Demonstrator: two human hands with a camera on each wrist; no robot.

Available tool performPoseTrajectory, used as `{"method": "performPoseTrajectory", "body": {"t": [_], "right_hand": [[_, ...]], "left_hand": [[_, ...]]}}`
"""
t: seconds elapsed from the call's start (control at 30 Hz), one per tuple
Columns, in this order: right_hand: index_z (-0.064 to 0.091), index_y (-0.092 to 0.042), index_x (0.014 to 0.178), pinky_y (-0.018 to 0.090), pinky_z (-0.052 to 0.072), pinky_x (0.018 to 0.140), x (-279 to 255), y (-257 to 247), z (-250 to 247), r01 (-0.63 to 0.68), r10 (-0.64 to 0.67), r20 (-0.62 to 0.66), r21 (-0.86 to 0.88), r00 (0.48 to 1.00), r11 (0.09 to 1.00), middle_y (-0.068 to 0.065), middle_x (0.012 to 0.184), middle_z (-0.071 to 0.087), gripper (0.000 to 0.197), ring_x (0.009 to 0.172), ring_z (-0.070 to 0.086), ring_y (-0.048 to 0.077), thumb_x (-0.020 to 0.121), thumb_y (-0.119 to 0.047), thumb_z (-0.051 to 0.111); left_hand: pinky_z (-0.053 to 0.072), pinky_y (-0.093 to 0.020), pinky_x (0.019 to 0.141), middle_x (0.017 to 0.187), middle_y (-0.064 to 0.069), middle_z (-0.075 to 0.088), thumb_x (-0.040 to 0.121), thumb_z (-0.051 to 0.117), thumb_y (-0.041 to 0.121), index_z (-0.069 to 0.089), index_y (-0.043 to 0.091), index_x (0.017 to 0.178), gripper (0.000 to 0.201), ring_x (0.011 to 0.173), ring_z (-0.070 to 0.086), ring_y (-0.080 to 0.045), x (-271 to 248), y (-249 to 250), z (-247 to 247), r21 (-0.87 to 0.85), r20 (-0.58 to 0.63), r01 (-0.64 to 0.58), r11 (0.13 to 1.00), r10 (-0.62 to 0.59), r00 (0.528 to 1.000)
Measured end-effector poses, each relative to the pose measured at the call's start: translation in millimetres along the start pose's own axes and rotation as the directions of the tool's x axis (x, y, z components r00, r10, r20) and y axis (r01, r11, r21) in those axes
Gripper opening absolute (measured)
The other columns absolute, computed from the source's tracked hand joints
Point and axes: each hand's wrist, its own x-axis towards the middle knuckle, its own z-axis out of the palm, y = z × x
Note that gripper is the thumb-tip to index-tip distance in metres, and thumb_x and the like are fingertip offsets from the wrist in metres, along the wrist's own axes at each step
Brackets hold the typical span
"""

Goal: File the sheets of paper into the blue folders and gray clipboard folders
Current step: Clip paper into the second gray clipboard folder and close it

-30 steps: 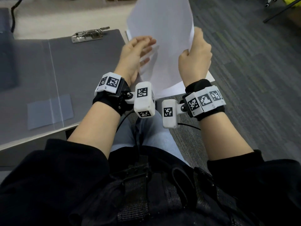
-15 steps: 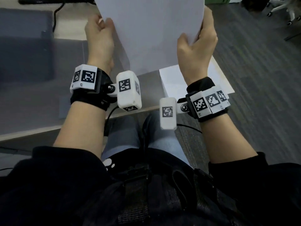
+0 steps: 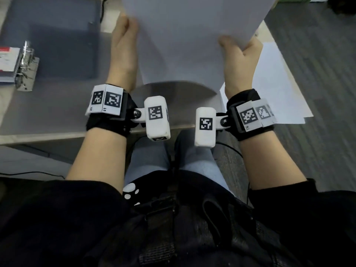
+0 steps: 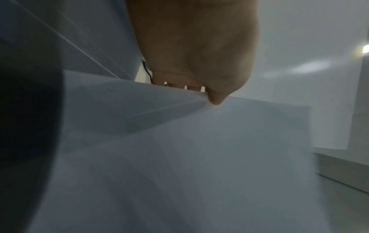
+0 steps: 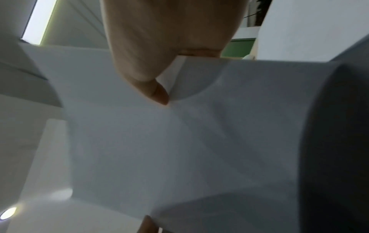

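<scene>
White sheets of paper are held up in the air over the open gray clipboard folder on the desk. Left hand pinches the left edge, right hand the right. More loose white sheets lie beside it, silver metal clip off left.

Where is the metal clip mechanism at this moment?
In the head view the metal clip mechanism lies at the far left on the gray folder, well left of the left hand.
</scene>
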Motion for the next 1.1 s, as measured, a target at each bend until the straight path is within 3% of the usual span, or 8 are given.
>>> {"method": "performPoseTrajectory", "body": {"t": [0.07, 0.1, 0.13, 0.33, 0.43, 0.6, 0.93, 1.1], "right_hand": [[0.045, -0.023, 0.053, 0.026, 0.034, 0.059, 2, -5, 7, 0.010, -0.010, -0.007, 0.030, 1.000, 0.999, -0.014, 0.052, 0.044, 0.033, 0.059, 0.038, 0.013, 0.070, 0.003, 0.054], [0.045, -0.024, 0.053, 0.025, 0.033, 0.059, 2, -7, 10, 0.011, -0.011, -0.012, 0.045, 1.000, 0.999, -0.015, 0.052, 0.044, 0.033, 0.057, 0.037, 0.012, 0.071, 0.003, 0.053], [0.045, -0.025, 0.052, 0.025, 0.034, 0.059, 3, -8, 12, 0.013, -0.012, -0.023, 0.055, 1.000, 0.998, -0.015, 0.052, 0.044, 0.033, 0.056, 0.037, 0.010, 0.071, 0.002, 0.053], [0.059, -0.020, 0.063, 0.026, 0.046, 0.068, -1, -2, 10, 0.000, 0.005, -0.071, 0.066, 0.997, 0.998, -0.015, 0.056, 0.060, 0.028, 0.065, 0.053, 0.007, 0.080, 0.002, 0.056], [0.063, -0.013, 0.074, 0.030, 0.049, 0.073, 2, -3, 10, 0.037, -0.032, -0.091, 0.053, 0.995, 0.998, -0.011, 0.068, 0.064, 0.012, 0.071, 0.057, 0.011, 0.078, -0.003, 0.057], [0.058, -0.007, 0.082, 0.024, 0.050, 0.069, 13, -4, 8, 0.109, -0.106, -0.134, 0.018, 0.985, 0.994, 0.000, 0.075, 0.063, 0.010, 0.069, 0.058, 0.010, 0.077, 0.003, 0.059], [0.056, -0.012, 0.110, 0.020, 0.048, 0.071, 14, 35, 3, -0.109, 0.054, -0.218, -0.248, 0.974, 0.962, -0.011, 0.087, 0.059, 0.036, 0.078, 0.057, 0.005, 0.077, 0.003, 0.050], [0.059, -0.010, 0.115, 0.030, 0.051, 0.083, 15, 61, -5, -0.277, 0.219, -0.186, -0.394, 0.958, 0.876, -0.011, 0.080, 0.055, 0.038, 0.086, 0.058, 0.016, 0.079, 0.000, 0.051]], "left_hand": [[0.040, -0.023, 0.081, 0.091, -0.010, 0.052, 0.095, 0.037, 0.022, 0.051, 0.017, 0.087, 0.017, 0.087, 0.022, -0.009, 2, 6, 1, 0.023, -0.032, -0.033, 0.999, 0.034, 0.999], [0.042, -0.021, 0.084, 0.096, -0.013, 0.054, 0.097, 0.034, 0.020, 0.052, 0.013, 0.092, 0.020, 0.117, 0.054, -0.016, 3, 8, 2, 0.024, -0.035, -0.067, 0.997, 0.068, 0.997], [0.041, -0.019, 0.086, 0.096, -0.011, 0.054, 0.098, 0.032, 0.017, 0.051, 0.012, 0.092, 0.021, 0.089, 0.049, -0.007, 2, 8, 3, 0.016, -0.030, -0.101, 0.995, 0.101, 0.994], [0.041, -0.029, 0.102, 0.105, -0.003, 0.057, 0.099, 0.031, 0.013, 0.054, 0.020, 0.097, 0.024, 0.100, 0.050, -0.011, -3, -3, 3, -0.055, -0.021, -0.082, 0.995, 0.081, 0.996], [0.041, -0.015, 0.086, 0.092, 0.005, 0.055, 0.099, 0.030, 0.009, 0.051, 0.019, 0.091, 0.025, 0.085, 0.048, 0.000, 0, -2, 6, -0.017, -0.027, -0.102, 0.995, 0.102, 0.994], [0.032, -0.024, 0.071, 0.082, -0.006, 0.041, 0.091, 0.038, 0.013, 0.041, 0.016, 0.076, 0.016, 0.077, 0.033, -0.013, 15, 5, -2, 0.104, -0.083, -0.146, 0.984, 0.155, 0.984], [0.049, -0.025, 0.081, 0.096, 0.008, 0.064, 0.081, 0.034, -0.006, 0.054, 0.016, 0.128, 0.056, 0.084, 0.056, -0.011, 7, -24, -6, 0.106, -0.132, 0.101, 0.989, -0.087, 0.987], [0.053, -0.029, 0.085, 0.111, 0.004, 0.067, 0.077, 0.030, -0.012, 0.061, 0.024, 0.117, 0.063, 0.101, 0.064, -0.017, 2, -41, -9, 0.199, -0.072, 0.204, 0.959, -0.193, 0.979]]}}
